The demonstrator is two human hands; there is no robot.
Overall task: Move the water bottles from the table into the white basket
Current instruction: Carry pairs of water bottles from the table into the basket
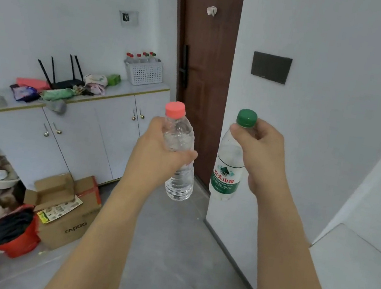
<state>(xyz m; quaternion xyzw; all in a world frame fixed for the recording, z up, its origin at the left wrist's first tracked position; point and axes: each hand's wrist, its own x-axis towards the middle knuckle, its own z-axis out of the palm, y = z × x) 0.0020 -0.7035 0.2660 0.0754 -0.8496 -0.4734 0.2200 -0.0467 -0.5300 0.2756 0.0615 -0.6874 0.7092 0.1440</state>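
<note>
Two bottles aloft, well short of white basket (144, 72) on cabinet: pink-capped bottle (178, 152) clenched mid-body in left grip (158, 154), green-capped bottle (230, 160) pinched only at neck by right grip (260, 153); likely to swing, slip, or jostle bottles already crowding basket.

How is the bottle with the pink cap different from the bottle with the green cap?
The clear plastic bottle with the pink cap has no label; the clear plastic bottle with the green cap wears a green and white label. The left hand wraps the pink-capped bottle's middle, while the right hand pinches the green-capped bottle's neck. Both are held up in the air.
</note>
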